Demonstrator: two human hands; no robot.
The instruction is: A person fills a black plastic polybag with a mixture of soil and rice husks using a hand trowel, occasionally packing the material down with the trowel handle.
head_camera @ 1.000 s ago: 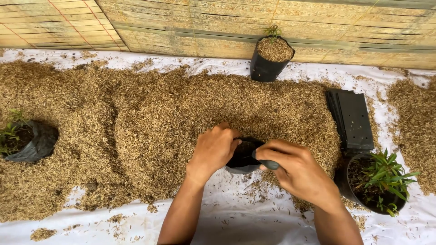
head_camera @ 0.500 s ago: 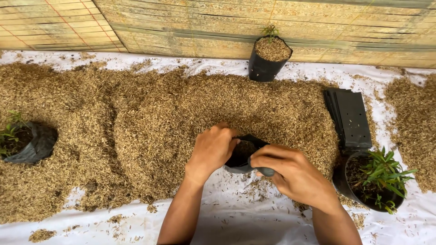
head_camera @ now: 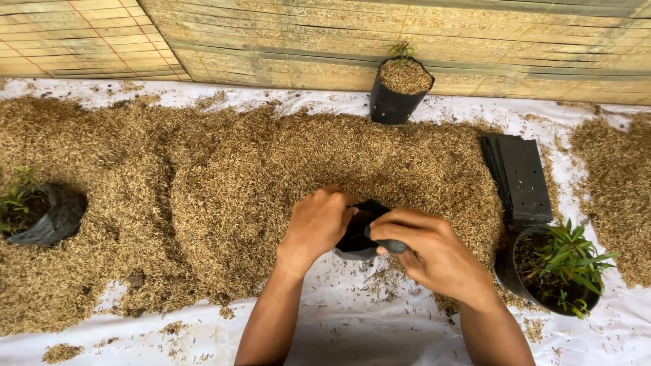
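With your left hand (head_camera: 319,227) and right hand (head_camera: 434,254) both closed on the black bag (head_camera: 359,237) at the husk pile's (head_camera: 271,176) near edge, keep its mouth spread, since a slack grip could collapse it and spill husk.

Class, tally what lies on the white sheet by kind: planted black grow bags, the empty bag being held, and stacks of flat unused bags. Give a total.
Planted black grow bags: 3 (left, back, right)
Empty bag held by left hand and right hand: 1
Stack of flat bags: 1
Total: 5
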